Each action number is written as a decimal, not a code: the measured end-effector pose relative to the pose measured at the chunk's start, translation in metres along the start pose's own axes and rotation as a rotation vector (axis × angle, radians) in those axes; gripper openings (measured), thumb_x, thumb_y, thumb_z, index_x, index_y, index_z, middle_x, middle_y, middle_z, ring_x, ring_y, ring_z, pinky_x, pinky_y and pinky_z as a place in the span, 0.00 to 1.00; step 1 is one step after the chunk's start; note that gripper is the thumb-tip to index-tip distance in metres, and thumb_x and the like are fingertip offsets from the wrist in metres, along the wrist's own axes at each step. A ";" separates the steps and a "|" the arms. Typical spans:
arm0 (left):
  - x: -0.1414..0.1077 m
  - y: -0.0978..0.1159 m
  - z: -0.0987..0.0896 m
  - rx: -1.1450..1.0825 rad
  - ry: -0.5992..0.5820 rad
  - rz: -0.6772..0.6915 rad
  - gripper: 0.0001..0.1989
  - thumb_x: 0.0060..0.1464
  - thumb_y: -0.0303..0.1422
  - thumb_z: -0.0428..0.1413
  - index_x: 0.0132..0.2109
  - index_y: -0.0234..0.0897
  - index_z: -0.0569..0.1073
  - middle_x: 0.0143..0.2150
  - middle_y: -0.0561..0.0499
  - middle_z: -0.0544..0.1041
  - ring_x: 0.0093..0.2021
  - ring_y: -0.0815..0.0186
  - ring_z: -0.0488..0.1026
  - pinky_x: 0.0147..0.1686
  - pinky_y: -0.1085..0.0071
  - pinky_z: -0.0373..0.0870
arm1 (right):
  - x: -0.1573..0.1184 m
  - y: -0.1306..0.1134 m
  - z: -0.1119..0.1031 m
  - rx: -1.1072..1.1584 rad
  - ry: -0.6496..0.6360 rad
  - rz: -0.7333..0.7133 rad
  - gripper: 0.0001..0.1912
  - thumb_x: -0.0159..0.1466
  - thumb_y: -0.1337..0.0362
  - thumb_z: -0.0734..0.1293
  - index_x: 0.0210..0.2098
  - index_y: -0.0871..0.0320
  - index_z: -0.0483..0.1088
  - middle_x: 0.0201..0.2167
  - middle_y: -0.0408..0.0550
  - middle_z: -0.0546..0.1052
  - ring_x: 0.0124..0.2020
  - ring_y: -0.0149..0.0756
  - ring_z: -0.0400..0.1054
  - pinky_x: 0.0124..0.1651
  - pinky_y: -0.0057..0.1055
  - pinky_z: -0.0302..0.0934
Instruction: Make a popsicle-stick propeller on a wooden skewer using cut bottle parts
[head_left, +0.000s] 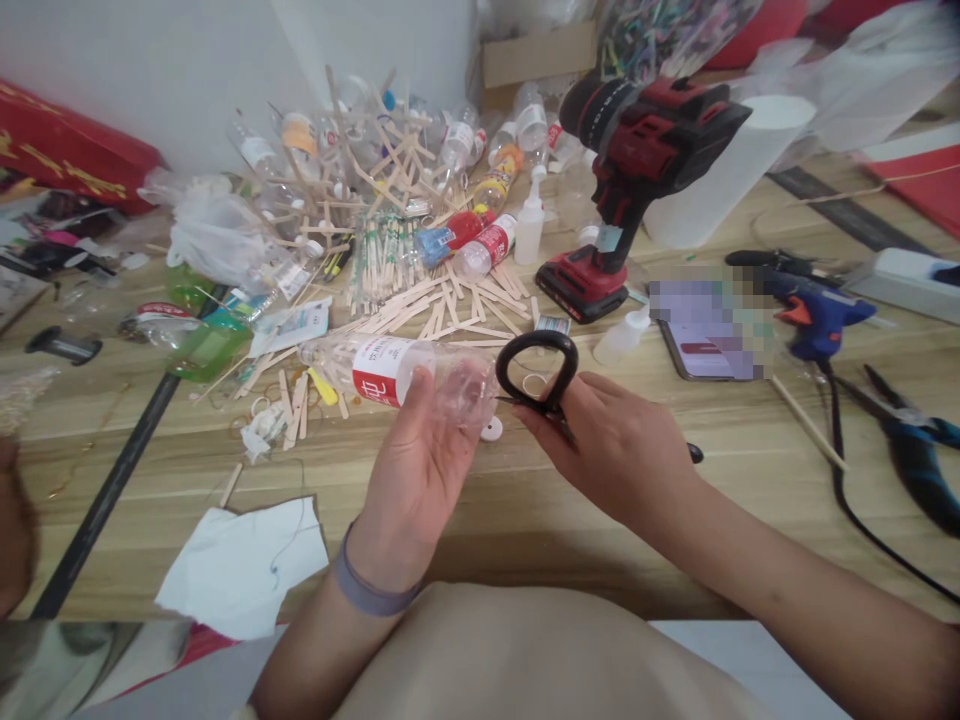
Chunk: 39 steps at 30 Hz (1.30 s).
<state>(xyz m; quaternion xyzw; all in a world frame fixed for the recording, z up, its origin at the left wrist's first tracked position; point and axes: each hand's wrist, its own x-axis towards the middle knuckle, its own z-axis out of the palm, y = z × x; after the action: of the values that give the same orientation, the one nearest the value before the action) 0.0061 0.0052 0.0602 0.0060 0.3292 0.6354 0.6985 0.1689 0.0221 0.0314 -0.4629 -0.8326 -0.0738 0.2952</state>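
My left hand [420, 450] is wrapped round a clear plastic bottle [382, 370] with a red and white label. The bottle lies sideways above the table, its neck pointing left and its base towards my right hand. Black-handled scissors [538, 372] are in my right hand [600, 430], whose fingers are closed on the handles. The thin metal tip of the scissors touches or meets the bottle's base; the exact contact is too small to tell. Below the base, a small white disc [491, 429] lies on the table.
Wooden sticks [405, 310] and more bottles [491, 245] crowd the table [555, 510] behind my hands. A red drill [622, 190] stands at back right, near a phone [709, 335], glue gun [817, 305] and pliers [911, 440]. White paper [240, 570] lies front left. Another person's arm [13, 530] shows far left.
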 end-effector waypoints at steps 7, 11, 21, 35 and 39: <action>-0.001 -0.002 0.001 0.049 -0.025 0.021 0.10 0.65 0.31 0.52 0.49 0.36 0.75 0.47 0.49 0.80 0.50 0.65 0.78 0.56 0.67 0.71 | 0.001 -0.002 -0.001 -0.044 0.039 -0.039 0.22 0.72 0.55 0.55 0.28 0.61 0.68 0.18 0.46 0.69 0.19 0.35 0.66 0.21 0.30 0.45; 0.000 -0.004 -0.002 0.051 -0.026 0.024 0.10 0.65 0.31 0.51 0.50 0.35 0.74 0.47 0.48 0.80 0.51 0.65 0.77 0.58 0.66 0.70 | -0.002 -0.005 0.003 -0.019 0.027 -0.039 0.21 0.72 0.57 0.55 0.28 0.60 0.67 0.17 0.47 0.70 0.19 0.37 0.66 0.21 0.31 0.45; 0.000 -0.008 -0.001 0.058 -0.083 0.012 0.12 0.67 0.29 0.47 0.51 0.32 0.73 0.46 0.46 0.81 0.51 0.64 0.78 0.53 0.70 0.74 | 0.005 -0.007 -0.006 0.909 -0.615 0.588 0.21 0.65 0.49 0.59 0.21 0.54 0.57 0.13 0.41 0.66 0.15 0.29 0.58 0.20 0.26 0.50; 0.003 -0.005 0.002 -0.029 -0.033 0.015 0.16 0.69 0.37 0.44 0.46 0.33 0.73 0.41 0.45 0.82 0.44 0.64 0.80 0.51 0.68 0.75 | -0.010 -0.006 -0.003 0.740 -0.243 0.464 0.12 0.65 0.58 0.60 0.27 0.55 0.65 0.24 0.45 0.75 0.24 0.33 0.69 0.27 0.28 0.59; 0.003 -0.006 -0.001 -0.012 -0.031 0.034 0.14 0.68 0.36 0.46 0.47 0.32 0.73 0.43 0.45 0.81 0.47 0.63 0.79 0.54 0.67 0.73 | -0.011 -0.005 -0.005 0.640 -0.217 0.370 0.10 0.65 0.61 0.60 0.27 0.54 0.66 0.24 0.44 0.76 0.23 0.33 0.69 0.26 0.28 0.58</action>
<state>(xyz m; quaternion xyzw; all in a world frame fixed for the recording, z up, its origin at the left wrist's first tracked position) 0.0106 0.0065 0.0550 0.0172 0.3142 0.6491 0.6926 0.1712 0.0092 0.0306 -0.4948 -0.7424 0.2935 0.3434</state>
